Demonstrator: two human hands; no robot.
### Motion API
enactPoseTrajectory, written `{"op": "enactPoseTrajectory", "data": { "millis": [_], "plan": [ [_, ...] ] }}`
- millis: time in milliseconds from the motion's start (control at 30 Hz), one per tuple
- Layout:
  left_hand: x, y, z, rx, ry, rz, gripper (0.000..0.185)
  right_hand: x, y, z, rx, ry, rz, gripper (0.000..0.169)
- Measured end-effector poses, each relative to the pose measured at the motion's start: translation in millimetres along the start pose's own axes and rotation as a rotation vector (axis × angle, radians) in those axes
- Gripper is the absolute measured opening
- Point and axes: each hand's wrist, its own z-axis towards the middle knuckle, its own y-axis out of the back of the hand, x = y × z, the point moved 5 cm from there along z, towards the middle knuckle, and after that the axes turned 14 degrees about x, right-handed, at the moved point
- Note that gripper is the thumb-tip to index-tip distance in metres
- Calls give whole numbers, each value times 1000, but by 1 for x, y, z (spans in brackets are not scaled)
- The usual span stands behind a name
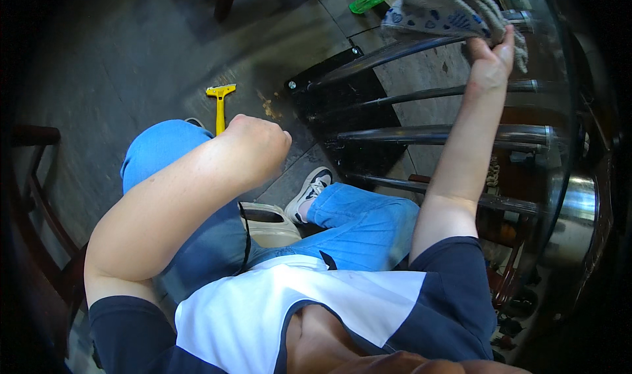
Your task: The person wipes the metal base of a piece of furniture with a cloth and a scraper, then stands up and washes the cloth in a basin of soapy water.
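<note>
My right hand (493, 60) grips a grey cloth (434, 16) with blue printed shapes along its border. The cloth is bunched against the upper end of a shiny black tube (390, 58), one of several running from a black base plate (345, 102) to the right side. My left hand (261, 139) is curled in front of my knees, its back toward me. Its fingers are turned away, so whether anything is inside cannot be seen. Just beyond that wrist is a yellow scraper (220, 102), its head pointing away; the lower handle is hidden behind my forearm.
A clear glass edge (568, 127) curves along the right. A green bottle (368, 1) lies on the dark tiled floor (148, 68) near the top. Dark wooden chair parts (37, 176) stand at the left. A light-coloured plastic stool (269, 221) shows between my legs.
</note>
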Motion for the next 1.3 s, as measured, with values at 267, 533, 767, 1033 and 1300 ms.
{"op": "enactPoseTrajectory", "data": {
  "millis": [267, 533, 767, 1033, 1300],
  "plan": [
    [9, 1, 1, -12, 19, -50, 37, 46, 33, 28, 74, 220, 169, 55],
    [14, 2, -19, -34, 13, -72, 31, 42, 38, -56, -138, 351, 80, 59],
    [10, 4, -9, -65, -23, -17, 30, 67, 51, -3, 220, 208, 33, 70],
    [4, -1, -14, 55, -56, 27, 31, -7, 92, 37, 364, -63, -120, 65],
    [5, -12, -19, 25, -170, 187, 32, -185, 146, -31, 350, -314, -64, 86]
  ]
}}
